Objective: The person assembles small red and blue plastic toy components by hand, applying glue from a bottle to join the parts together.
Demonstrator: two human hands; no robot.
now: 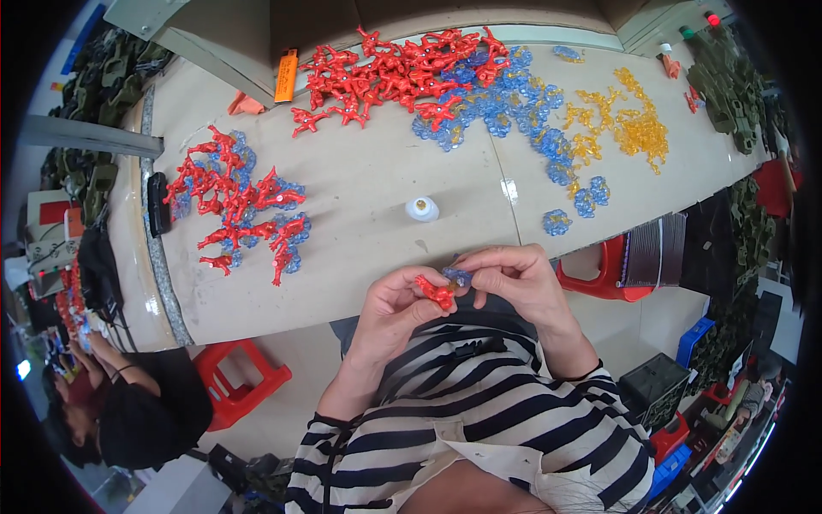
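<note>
Just over the table's near edge, my left hand point(390, 315) grips a small red plastic figure point(438, 294) between thumb and fingers. My right hand point(524, 281) pinches a clear blue plastic piece point(459, 277) against that figure; my fingers partly hide where they meet. A small white bottle point(422, 210) stands on the table beyond my hands. Red figures point(377, 81) lie heaped at the back. Clear blue pieces point(514, 98) spread to their right, followed by clear yellow pieces point(644, 128). On the left lie several red figures point(227, 193) together with blue pieces.
An orange strip-shaped object point(286, 75) leans by the shelf at the back. Along the table's left edge rests a black object point(158, 204). Red stools point(235, 385) stand below the table on both sides. Another person point(150, 403) sits at the lower left.
</note>
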